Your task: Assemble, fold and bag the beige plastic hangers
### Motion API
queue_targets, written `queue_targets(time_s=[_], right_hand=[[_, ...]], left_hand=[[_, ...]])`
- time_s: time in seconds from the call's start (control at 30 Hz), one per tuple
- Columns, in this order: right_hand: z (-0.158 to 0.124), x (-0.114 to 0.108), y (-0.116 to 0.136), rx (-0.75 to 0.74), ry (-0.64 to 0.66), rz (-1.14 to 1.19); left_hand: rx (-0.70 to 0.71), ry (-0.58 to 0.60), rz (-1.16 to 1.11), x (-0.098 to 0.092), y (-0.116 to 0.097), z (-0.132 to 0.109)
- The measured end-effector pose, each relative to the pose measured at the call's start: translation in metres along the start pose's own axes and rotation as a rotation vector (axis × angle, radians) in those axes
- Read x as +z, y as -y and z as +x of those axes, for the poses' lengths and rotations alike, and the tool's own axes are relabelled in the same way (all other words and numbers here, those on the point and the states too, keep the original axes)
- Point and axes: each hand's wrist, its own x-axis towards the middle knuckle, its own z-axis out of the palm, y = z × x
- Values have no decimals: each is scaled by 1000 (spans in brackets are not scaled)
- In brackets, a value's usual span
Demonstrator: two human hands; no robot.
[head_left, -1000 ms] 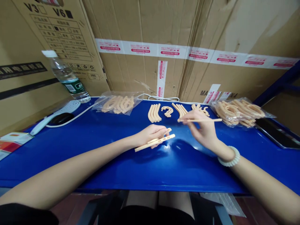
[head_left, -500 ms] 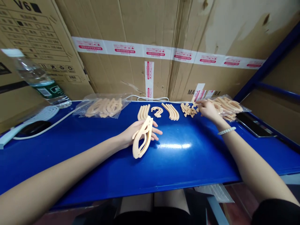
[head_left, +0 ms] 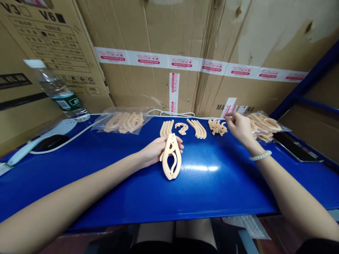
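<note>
My left hand [head_left: 154, 151] is closed around a beige plastic folding hanger [head_left: 166, 160], its folded arms forming a loop with a curved piece inside. The hanger is held above the blue table, its rounded end toward me. My right hand [head_left: 241, 129] has its fingers drawn together just right of a pile of small beige pieces [head_left: 217, 127]; whatever is at its fingertips is too small to make out. Behind the hanger lie a row of beige straight-ended strips [head_left: 166, 127], a few hook-shaped pieces [head_left: 182, 128] and a row of curved strips [head_left: 196, 128].
Clear bags of beige hanger parts lie at the left [head_left: 124, 121] and right [head_left: 266, 123]. A phone [head_left: 292, 146] is at the right. On the left are a water bottle [head_left: 62, 95], a hairbrush [head_left: 47, 137] and a black object [head_left: 51, 142]. Cardboard [head_left: 148, 81] stands behind the table [head_left: 212, 190].
My left hand has turned the hanger so its broad face shows more. My right hand has drawn back slightly from the small pieces. The whole view has shifted a little.
</note>
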Motion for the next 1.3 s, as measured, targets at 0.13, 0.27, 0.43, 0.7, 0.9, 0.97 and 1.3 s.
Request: queue_targets(time_s=[0.13, 0.27, 0.43, 0.7, 0.9, 0.97, 1.3], right_hand=[[-33, -18, 59, -517, 69, 310], [-75, -19, 111, -1001, 355, 345], [-98, -2, 128, -1141, 311, 244], [-92, 15, 115, -1062, 158, 116], [-93, 18, 114, -980, 104, -70], [-93, 20, 113, -943, 136, -116], [-96, 18, 114, -890, 151, -76]], left_hand=[[16, -2, 10, -2, 1, 2], [40, -24, -4, -2, 2, 2], [81, -110, -73, 3, 1, 1], [167, -57, 126, 7, 11, -6], [273, -100, 361, 11, 16, -14], [288, -128, 343, 12, 18, -14], [230, -145, 197, 9, 17, -10]])
